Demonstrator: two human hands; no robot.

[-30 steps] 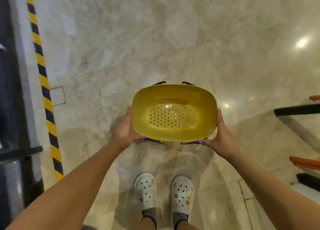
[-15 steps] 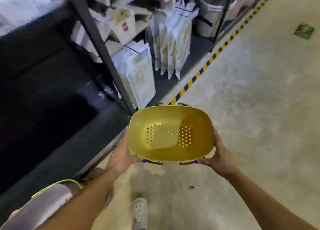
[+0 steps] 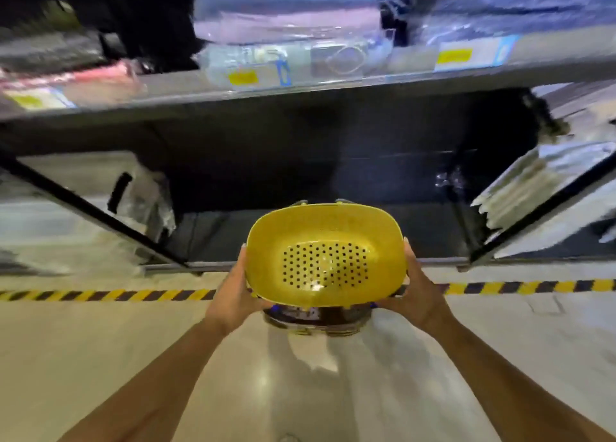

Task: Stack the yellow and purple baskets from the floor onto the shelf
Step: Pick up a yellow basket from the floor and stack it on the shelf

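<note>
I hold a yellow basket point(image 3: 325, 238) with a perforated bottom out in front of me at about waist height. My left hand point(image 3: 233, 296) grips its left side and my right hand point(image 3: 418, 296) grips its right side. Dark handles hang folded below its rim. The basket hovers just in front of a dark shelf bay point(image 3: 333, 181) on the lowest level of a metal rack. No purple basket is in view.
A black-and-yellow hazard stripe point(image 3: 100, 295) runs along the floor before the rack. An upper shelf board point(image 3: 300, 88) carries wrapped packages with yellow labels. Bagged goods point(image 3: 83, 208) fill the left bay and stacked flat packs point(image 3: 550, 191) the right bay.
I have turned from the open floor to face the rack squarely. The basket stays in both hands and is now raised toward the dark lower bay.
</note>
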